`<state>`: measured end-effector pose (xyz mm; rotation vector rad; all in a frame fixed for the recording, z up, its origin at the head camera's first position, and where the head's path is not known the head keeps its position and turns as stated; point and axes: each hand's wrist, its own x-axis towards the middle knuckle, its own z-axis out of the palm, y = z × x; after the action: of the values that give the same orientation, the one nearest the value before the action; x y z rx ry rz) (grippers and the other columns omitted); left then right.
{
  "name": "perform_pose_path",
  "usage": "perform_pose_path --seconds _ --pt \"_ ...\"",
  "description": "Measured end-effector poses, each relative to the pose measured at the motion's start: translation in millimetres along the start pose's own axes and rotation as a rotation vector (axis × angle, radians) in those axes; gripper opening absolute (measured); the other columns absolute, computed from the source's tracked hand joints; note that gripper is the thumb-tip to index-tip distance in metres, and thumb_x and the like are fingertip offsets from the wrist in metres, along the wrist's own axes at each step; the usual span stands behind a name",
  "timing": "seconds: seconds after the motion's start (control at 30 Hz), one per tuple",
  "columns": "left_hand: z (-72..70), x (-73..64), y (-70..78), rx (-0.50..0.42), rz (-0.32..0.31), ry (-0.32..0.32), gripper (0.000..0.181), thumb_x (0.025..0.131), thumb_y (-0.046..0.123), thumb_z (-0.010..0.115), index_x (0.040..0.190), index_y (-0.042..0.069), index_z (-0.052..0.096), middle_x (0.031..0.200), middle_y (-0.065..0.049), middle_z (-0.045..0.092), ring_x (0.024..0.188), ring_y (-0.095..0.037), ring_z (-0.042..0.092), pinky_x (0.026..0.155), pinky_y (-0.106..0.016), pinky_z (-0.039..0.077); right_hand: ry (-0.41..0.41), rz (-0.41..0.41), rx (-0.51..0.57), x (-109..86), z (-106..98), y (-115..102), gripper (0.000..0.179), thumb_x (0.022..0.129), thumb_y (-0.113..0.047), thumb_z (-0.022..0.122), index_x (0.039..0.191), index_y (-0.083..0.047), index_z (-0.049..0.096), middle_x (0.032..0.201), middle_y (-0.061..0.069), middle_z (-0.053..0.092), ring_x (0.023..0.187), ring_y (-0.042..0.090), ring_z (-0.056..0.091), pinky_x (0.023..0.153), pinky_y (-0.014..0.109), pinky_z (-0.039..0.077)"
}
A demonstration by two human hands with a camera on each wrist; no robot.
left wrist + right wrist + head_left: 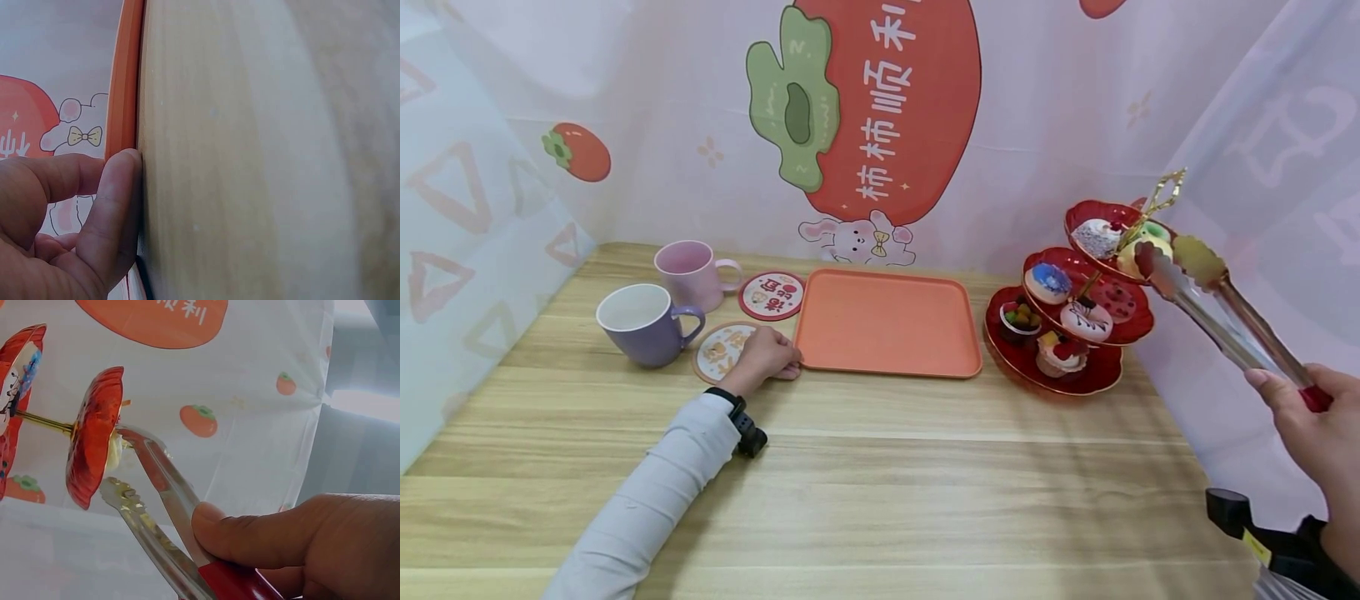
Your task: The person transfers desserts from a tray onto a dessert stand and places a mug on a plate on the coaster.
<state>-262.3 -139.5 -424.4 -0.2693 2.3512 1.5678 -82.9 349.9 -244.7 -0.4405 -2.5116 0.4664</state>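
My left hand (766, 353) pinches the near left corner of an orange tray (887, 325) between thumb and finger; the tray's rim (124, 81) shows edge-on in the left wrist view. My right hand (1311, 412) holds metal tongs (1240, 317) with red grips, their tips spread apart. Those tips are at the top tier of a red three-tier stand (1093, 379), beside a pale yellow-green pastry (1144, 248). Whether they touch the pastry cannot be told. A powdered pastry (1097, 237) shares that tier. Below lie a blue donut (1048, 283) and a pink donut (1086, 320).
Left of the tray stand a pink mug (687, 279) and a purple mug (651, 329). A red-rimmed coaster (772, 296) lies beside them, and another coaster (718, 350) is partly under my left hand. A printed curtain (662, 167) hangs behind the wooden table (880, 483).
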Motion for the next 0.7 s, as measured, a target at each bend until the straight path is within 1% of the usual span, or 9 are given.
perform_pose_path --seconds 0.2,0.23,0.37,0.47,0.53,0.6,0.7 --pt "-0.3 1.3 0.1 -0.005 -0.007 -0.001 0.011 0.086 0.001 0.059 0.090 -0.009 0.060 0.068 -0.012 0.063 0.053 -0.015 0.064 0.055 -0.027 0.057 0.101 -0.067 0.000 -0.1 3.1 3.6 0.028 0.089 -0.005 0.061 0.094 0.021 0.055 0.073 0.033 0.048 0.054 -0.008 0.020 0.039 0.008 0.020" --pt "-0.4 1.6 0.0 -0.005 -0.009 -0.001 0.011 0.086 0.001 0.059 0.090 -0.009 0.060 0.068 -0.012 0.064 0.053 -0.015 0.064 0.055 -0.027 0.057 0.114 -0.086 0.006 -0.2 3.3 4.1 0.027 0.089 -0.005 0.061 0.092 0.021 0.055 0.069 0.031 0.047 0.053 -0.009 0.020 0.039 0.007 0.020" --pt "-0.4 2.4 -0.5 -0.002 -0.018 0.000 0.011 0.086 0.002 0.059 0.090 -0.008 0.060 0.068 -0.012 0.064 0.053 -0.015 0.064 0.055 -0.027 0.057 0.135 -0.114 0.021 -0.4 2.2 3.1 0.026 0.090 -0.004 0.058 0.091 0.022 0.054 0.057 0.024 0.044 0.048 -0.013 0.020 0.040 0.007 0.019" --pt "-0.6 2.5 -0.8 0.003 -0.024 -0.002 0.011 0.086 0.002 0.059 0.090 -0.008 0.060 0.068 -0.012 0.064 0.054 -0.015 0.064 0.055 -0.027 0.057 0.129 -0.094 0.012 -1.5 0.9 2.1 0.026 0.091 -0.004 0.056 0.092 0.022 0.054 0.055 0.022 0.044 0.046 -0.013 0.020 0.039 0.008 0.019" --pt "-0.7 2.7 -1.0 0.005 -0.026 -0.001 0.011 0.086 0.002 0.059 0.090 -0.008 0.060 0.068 -0.012 0.064 0.054 -0.015 0.064 0.055 -0.027 0.057 0.118 -0.069 -0.002 -1.9 0.9 2.2 0.026 0.092 -0.005 0.056 0.091 0.021 0.054 0.055 0.021 0.044 0.046 -0.010 0.021 0.038 0.010 0.020" --pt "-1.2 3.0 -1.2 0.009 -0.027 -0.004 0.011 0.086 0.002 0.059 0.090 -0.008 0.060 0.068 -0.012 0.064 0.054 -0.015 0.064 0.055 -0.027 0.057 0.085 -0.030 0.000 -2.2 1.0 2.8 0.027 0.092 -0.006 0.056 0.091 0.021 0.053 0.055 0.020 0.044 0.046 -0.007 0.022 0.036 0.013 0.020" --pt "-0.9 4.1 -1.5 0.008 -0.022 -0.005 0.011 0.086 0.003 0.060 0.090 -0.008 0.060 0.068 -0.012 0.064 0.054 -0.014 0.064 0.056 -0.027 0.057 0.035 0.018 0.002 -2.5 1.7 3.4 0.029 0.094 -0.008 0.053 0.093 0.021 0.052 0.055 0.017 0.044 0.043 -0.005 0.024 0.035 0.015 0.022"
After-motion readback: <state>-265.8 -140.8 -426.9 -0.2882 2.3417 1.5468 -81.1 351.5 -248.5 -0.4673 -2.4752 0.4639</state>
